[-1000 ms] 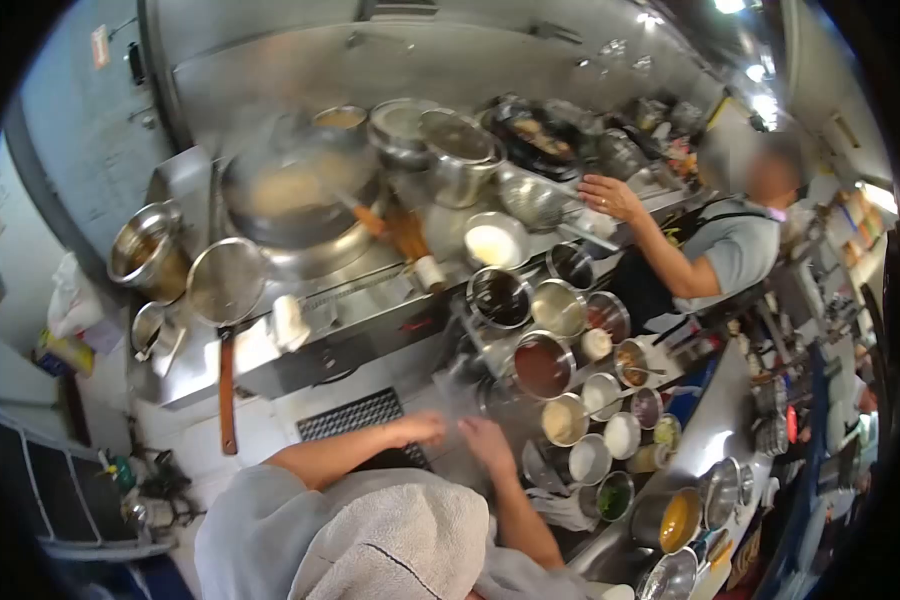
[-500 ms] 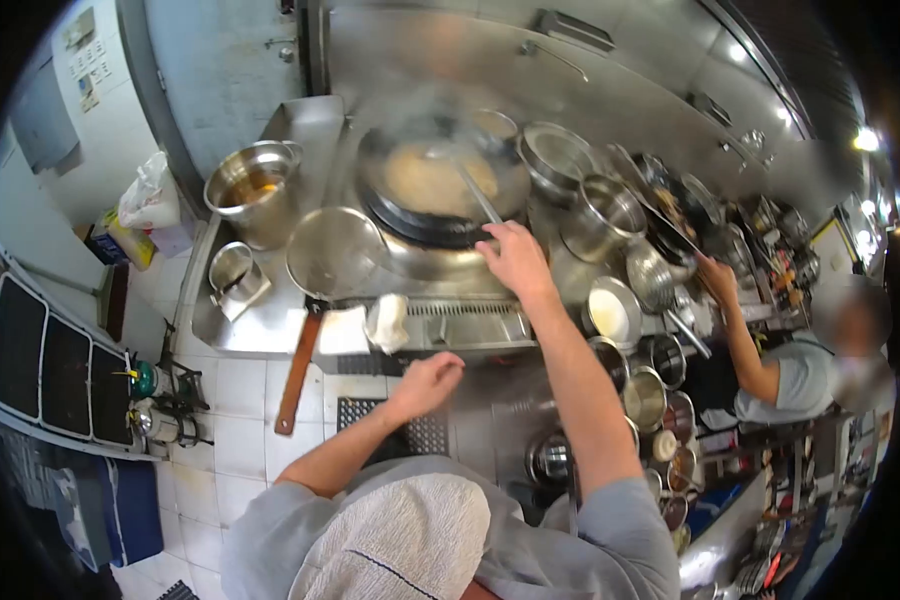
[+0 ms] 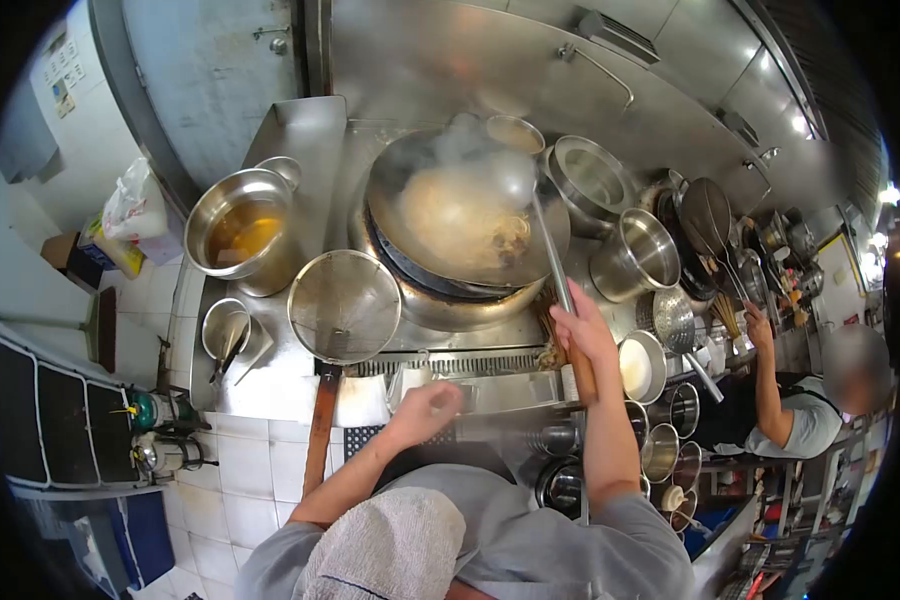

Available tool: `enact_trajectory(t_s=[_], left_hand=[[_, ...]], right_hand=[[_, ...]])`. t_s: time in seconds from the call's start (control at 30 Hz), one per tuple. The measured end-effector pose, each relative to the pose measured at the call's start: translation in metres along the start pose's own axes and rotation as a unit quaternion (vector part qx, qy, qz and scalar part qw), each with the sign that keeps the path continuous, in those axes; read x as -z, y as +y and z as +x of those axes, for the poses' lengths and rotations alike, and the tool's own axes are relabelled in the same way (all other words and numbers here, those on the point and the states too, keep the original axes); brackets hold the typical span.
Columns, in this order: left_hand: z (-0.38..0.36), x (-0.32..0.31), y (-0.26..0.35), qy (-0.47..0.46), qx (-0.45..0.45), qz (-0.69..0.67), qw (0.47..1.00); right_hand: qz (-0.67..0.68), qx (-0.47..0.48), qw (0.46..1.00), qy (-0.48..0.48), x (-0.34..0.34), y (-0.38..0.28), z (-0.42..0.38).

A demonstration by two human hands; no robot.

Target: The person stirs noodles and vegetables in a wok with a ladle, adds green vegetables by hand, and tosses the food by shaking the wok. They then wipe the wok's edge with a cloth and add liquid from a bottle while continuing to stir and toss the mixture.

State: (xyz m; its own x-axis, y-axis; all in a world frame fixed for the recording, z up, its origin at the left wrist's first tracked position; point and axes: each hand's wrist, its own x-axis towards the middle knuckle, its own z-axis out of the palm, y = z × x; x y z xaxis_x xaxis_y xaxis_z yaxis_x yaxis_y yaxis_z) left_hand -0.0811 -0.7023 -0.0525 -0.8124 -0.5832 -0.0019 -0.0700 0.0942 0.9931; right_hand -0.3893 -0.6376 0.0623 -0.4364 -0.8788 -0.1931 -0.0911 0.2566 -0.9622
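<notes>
My right hand is wrapped round the long handle of a metal ladle, near its wooden grip. The ladle's bowl is over the right side of a large wok, blurred by steam. Pale brown food or liquid lies in the wok, with darker pieces at its right. My left hand hovers in front of the stove edge, fingers curled in loosely with nothing visible in them. Just behind it lies a white cloth, partly covered by the hand.
A round mesh strainer with a wooden handle rests left of the wok. A pot of amber liquid stands farther left. On the right are a steel pot, a perforated ladle and a bowl of white contents. A co-worker holds a strainer.
My right hand has drawn back and right with the ladle, bringing its bowl up into sight over the wok. My left hand stays curled near the stove edge. The co-worker's strainer is now raised.
</notes>
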Motion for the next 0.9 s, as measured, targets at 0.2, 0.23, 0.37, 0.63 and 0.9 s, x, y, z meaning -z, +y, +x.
enact_trajectory(t_s=[0.2,0.23,0.37,0.63,0.9], left_hand=[[0.058,-0.002,0.058,-0.017,-0.170,0.096,0.981],[0.069,-0.003,0.068,-0.003,-0.214,0.135,0.967],[0.098,-0.015,0.093,0.075,-0.293,0.225,0.926],[0.126,-0.019,0.100,0.161,-0.277,0.371,0.872],[0.155,-0.028,0.090,0.156,-0.207,0.483,0.836]], right_hand=[[0.062,-0.006,0.997,-0.051,-0.007,0.009,0.097],[0.080,-0.019,0.993,-0.087,-0.008,0.005,0.106],[0.026,-0.039,0.977,-0.208,-0.007,-0.006,0.091],[-0.418,0.151,0.865,-0.232,0.080,-0.012,-0.020],[-0.333,0.091,0.921,-0.178,0.126,-0.034,-0.096]])
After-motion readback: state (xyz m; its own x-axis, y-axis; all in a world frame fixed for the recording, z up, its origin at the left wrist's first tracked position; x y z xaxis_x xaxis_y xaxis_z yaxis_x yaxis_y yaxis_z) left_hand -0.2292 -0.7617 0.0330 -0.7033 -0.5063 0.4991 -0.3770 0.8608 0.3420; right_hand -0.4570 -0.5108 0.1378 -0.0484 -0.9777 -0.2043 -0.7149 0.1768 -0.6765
